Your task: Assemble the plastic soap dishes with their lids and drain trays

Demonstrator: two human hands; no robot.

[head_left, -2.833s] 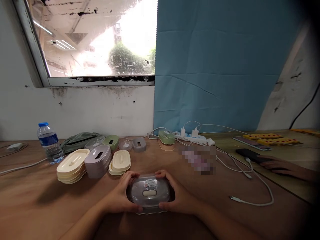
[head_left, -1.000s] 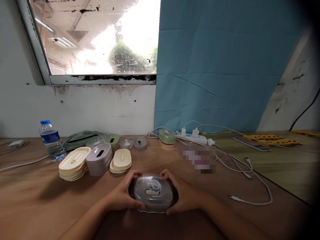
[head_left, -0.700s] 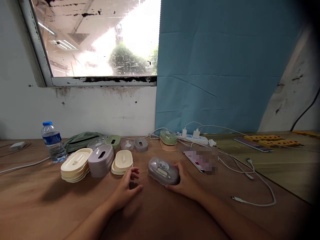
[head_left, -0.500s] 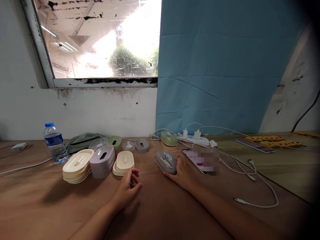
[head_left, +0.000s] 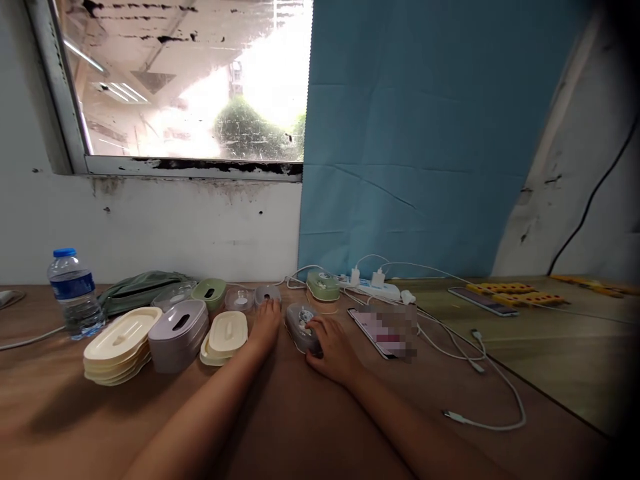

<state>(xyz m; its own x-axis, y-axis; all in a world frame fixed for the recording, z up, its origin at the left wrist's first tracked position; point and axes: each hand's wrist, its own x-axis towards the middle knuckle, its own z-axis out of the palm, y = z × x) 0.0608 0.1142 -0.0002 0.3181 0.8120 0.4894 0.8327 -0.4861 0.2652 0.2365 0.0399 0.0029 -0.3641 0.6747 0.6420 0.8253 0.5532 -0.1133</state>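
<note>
My right hand (head_left: 333, 347) grips the right side of a grey oval box (head_left: 299, 319) with a see-through lid, its thumb at the near end and its fingers on top. My left hand (head_left: 266, 327) reaches forward with fingers stretched out, their tips over the near edge of a small grey slotted cover (head_left: 267, 292). Whether they press on it cannot be seen. A clear lid (head_left: 239, 300) lies just left of that cover. Nearer, cream lids (head_left: 229, 331) lie beside my left wrist. A green oval box (head_left: 323, 285) stands behind the grey one.
To the left stand stacked cream lids (head_left: 123, 337), stacked lilac slotted covers (head_left: 179, 333), a green slotted cover (head_left: 209, 293), a green pouch (head_left: 145, 290) and a water bottle (head_left: 74, 293). Rightward lie a phone (head_left: 373, 332), white cables (head_left: 520, 407) and a power strip (head_left: 377, 288).
My left hand has moved forward from beside the cream lids to the small grey slotted cover. My right hand stays on the grey box, its fingers now farther over the lid. The view has shifted right.
</note>
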